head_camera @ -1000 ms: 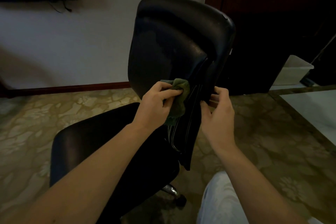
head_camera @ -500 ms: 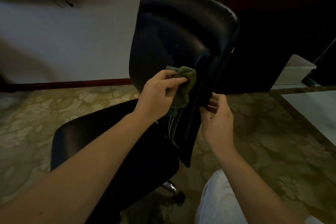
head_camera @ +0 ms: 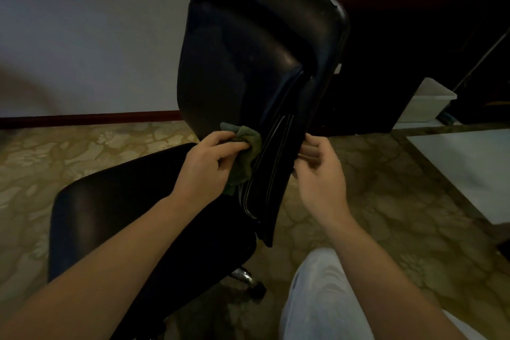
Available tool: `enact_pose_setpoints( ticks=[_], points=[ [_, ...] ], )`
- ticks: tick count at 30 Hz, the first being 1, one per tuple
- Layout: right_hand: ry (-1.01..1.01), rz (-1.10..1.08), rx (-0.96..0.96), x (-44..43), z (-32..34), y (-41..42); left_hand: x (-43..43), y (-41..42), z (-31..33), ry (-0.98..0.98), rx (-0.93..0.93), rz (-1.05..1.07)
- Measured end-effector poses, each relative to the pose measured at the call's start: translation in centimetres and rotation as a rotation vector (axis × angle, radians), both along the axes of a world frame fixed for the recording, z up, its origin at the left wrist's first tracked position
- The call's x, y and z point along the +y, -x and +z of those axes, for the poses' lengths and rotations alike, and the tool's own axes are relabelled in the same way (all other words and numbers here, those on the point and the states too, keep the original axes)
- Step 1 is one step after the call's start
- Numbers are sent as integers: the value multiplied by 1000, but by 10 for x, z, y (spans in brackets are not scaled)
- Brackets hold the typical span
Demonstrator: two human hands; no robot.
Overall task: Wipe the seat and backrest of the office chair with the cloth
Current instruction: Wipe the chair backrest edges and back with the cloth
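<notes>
Patterned beige floor [head_camera: 386,201] all around, pale wall [head_camera: 96,50] behind, and the light is dim. Black office chair right in front of me, side-on: backrest [head_camera: 248,50] upright, seat [head_camera: 124,201] sticking out to my left. My left hand [head_camera: 204,171] grips the green cloth [head_camera: 245,157], bunched under fingers and thumb, and presses it against the lower front of the backrest, close to its side edge. My right hand [head_camera: 320,174] is at the backrest's rear edge, level with the cloth, fingers curled against it. It's blurred, so I can't tell whether they truly grip. My knee [head_camera: 325,298] in light trousers shows at the bottom. Off right, a white plastic box [head_camera: 425,102] sits beside dark furniture [head_camera: 400,36].
</notes>
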State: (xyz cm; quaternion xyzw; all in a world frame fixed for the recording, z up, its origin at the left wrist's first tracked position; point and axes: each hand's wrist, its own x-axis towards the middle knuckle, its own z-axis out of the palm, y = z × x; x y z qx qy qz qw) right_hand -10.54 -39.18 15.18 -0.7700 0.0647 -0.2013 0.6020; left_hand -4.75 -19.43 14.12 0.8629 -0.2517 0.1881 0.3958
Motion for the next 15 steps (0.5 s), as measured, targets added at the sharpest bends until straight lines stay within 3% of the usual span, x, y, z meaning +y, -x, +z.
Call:
enact_pose_setpoints(
  ticks=[3,5,10,15],
  points=[
    [-253,70,82,-6,9,5,-1,-1,14,79,-24,2],
    [-316,86,95,-7,12,8,-6,-5,26,130,-78,6],
    [-271,44,84,-5,15,8,-20,-12,40,128,-139,-60],
    [-213,15,34,-4,14,6,-24,-12,16,134,-75,-49]
  ],
)
